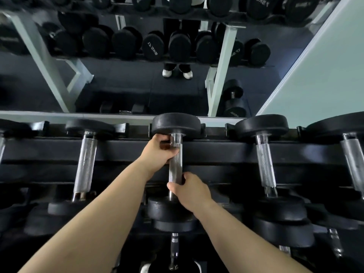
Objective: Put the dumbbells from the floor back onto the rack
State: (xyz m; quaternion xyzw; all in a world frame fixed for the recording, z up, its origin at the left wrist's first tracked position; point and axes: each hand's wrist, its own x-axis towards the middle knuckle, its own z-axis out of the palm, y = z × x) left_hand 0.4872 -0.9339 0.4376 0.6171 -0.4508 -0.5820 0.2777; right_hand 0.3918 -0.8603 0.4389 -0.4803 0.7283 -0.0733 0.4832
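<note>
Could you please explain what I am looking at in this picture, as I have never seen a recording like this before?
There is no machine here. A person wears a camera on the head, so this one picture looks forward and down along both bare forearms. Below them runs a dumbbell rack. The mirror behind it repeats the rack and shows the person's shoes. The left hand grips the far end of the middle dumbbell by its metal handle, and the right hand grips the near end. It lies across the top tier between a left neighbour and a right neighbour. I cannot tell whether its full weight rests on the rack.
</note>
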